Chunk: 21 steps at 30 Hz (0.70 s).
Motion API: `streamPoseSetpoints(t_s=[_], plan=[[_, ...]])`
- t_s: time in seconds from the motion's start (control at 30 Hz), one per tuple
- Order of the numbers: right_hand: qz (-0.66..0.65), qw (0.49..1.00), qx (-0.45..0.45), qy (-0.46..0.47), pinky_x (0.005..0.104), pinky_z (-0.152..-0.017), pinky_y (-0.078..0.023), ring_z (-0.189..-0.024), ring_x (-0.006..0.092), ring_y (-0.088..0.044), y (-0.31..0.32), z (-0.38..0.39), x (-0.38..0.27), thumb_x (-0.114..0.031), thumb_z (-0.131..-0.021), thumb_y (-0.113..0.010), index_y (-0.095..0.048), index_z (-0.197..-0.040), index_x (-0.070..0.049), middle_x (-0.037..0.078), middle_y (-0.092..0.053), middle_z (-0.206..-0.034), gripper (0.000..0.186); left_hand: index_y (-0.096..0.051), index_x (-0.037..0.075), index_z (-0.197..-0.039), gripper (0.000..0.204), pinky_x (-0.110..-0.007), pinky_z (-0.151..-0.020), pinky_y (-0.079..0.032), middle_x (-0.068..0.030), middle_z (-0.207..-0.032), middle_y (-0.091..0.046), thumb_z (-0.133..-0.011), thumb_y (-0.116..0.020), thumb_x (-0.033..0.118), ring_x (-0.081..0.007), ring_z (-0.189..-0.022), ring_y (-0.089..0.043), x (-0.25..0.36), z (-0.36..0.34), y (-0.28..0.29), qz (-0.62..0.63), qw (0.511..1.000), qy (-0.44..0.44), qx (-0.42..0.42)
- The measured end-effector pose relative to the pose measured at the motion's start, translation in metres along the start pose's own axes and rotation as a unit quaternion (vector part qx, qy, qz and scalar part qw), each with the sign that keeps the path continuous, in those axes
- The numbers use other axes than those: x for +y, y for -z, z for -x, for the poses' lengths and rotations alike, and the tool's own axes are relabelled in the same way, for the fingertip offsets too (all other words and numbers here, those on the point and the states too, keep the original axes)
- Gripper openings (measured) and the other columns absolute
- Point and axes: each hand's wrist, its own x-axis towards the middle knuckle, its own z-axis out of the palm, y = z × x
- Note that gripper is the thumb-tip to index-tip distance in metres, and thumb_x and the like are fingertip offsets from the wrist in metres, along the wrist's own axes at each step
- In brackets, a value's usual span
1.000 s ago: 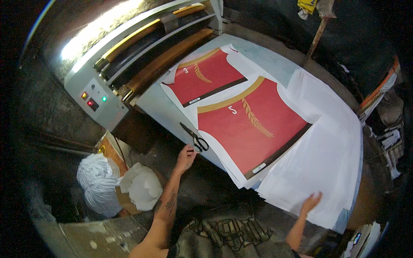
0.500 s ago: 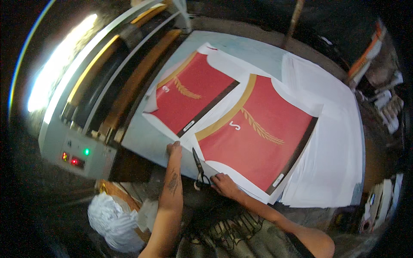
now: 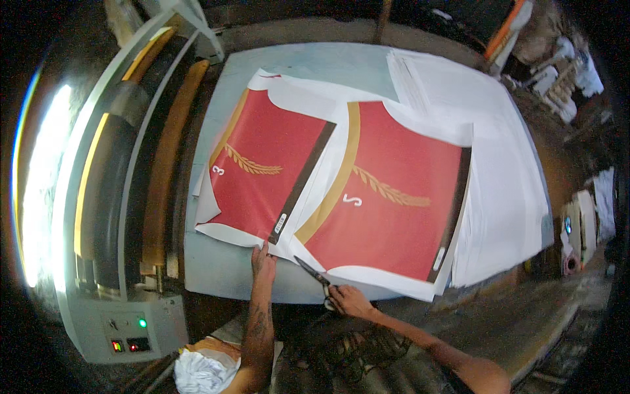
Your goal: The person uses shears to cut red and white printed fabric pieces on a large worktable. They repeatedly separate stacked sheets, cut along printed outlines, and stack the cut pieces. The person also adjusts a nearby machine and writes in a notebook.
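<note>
My left hand (image 3: pixel 264 258) pinches the lower edge of the left printed sheet (image 3: pixel 266 131), red with gold trim, a gold leaf motif and white margins. My right hand (image 3: pixel 348 301) is closed on the handle of black scissors (image 3: pixel 308 266), whose blades point up and left beside the lower corner of the right printed sheet (image 3: pixel 400 157). Both prints are shaped like garment panels, with dark bottom bands, and lie on white paper on the pale blue table (image 3: pixel 213 269). A broad stack of plain white sheets (image 3: pixel 499 164) lies at their right.
A roller machine (image 3: pixel 105 197) with a lit control panel (image 3: pixel 134 333) stands along the table's left side. A white cloth bundle (image 3: pixel 203 371) is below. A pole (image 3: pixel 382 20) rises behind the table. Piled papers and materials (image 3: pixel 577 230) are at the right.
My view has turned toward the table and roller machine. My right hand moved from the white stack to the scissors and took hold. My left hand moved from near the scissors to the left print's edge.
</note>
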Motion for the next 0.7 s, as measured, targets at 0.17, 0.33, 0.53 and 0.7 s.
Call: streamPoseSetpoints(t_s=[0.17,0.33,0.53,0.7], plan=[[-0.004,0.986,0.070,-0.150,0.0463,-0.076,-0.046,-0.082,0.0356,-0.056,-0.014,0.015,-0.040,-0.029,-0.084,-0.066,-0.045,-0.125,0.003,0.017,-0.055,-0.089,0.056,-0.045,0.008,-0.130,0.040,-0.038,-0.093,-0.048,-0.0086,-0.124,-0.055,-0.093,-0.059,0.015,-0.0236,-0.109,-0.056,0.016,-0.003,0.014,-0.051,0.998,0.004,-0.029],[0.079,0.943,0.056,-0.318,0.0478,-0.077,-0.047,-0.087,0.0374,-0.058,-0.031,0.012,-0.079,-0.025,-0.080,-0.065,-0.050,-0.106,-0.002,0.020,-0.058,-0.094,0.038,-0.044,0.004,-0.131,0.040,-0.041,-0.096,-0.048,-0.0113,-0.124,-0.054,-0.094,-0.056,0.013,-0.0256,-0.113,-0.055,0.022,-0.018,0.015,-0.040,0.987,0.137,-0.071],[-0.416,0.801,0.069,-0.426,0.0306,-0.061,-0.046,-0.070,0.0110,-0.052,-0.048,0.049,-0.125,-0.013,-0.087,-0.061,-0.054,-0.110,-0.001,0.007,-0.060,-0.081,0.027,-0.047,0.007,-0.129,0.039,-0.045,-0.094,-0.050,-0.0102,-0.121,-0.055,-0.092,-0.059,0.008,-0.0261,-0.110,-0.057,0.006,-0.031,-0.016,-0.011,0.985,0.128,-0.119],[-0.458,0.784,0.027,-0.418,0.0286,-0.065,-0.047,-0.073,0.0151,-0.060,-0.055,0.008,-0.143,-0.038,-0.095,-0.055,-0.057,-0.098,-0.003,0.006,-0.061,-0.079,0.035,-0.053,0.008,-0.119,0.040,-0.040,-0.085,-0.051,-0.0081,-0.112,-0.060,-0.084,-0.071,0.016,-0.0228,-0.101,-0.060,0.015,-0.032,-0.028,-0.016,0.979,0.126,-0.160]])
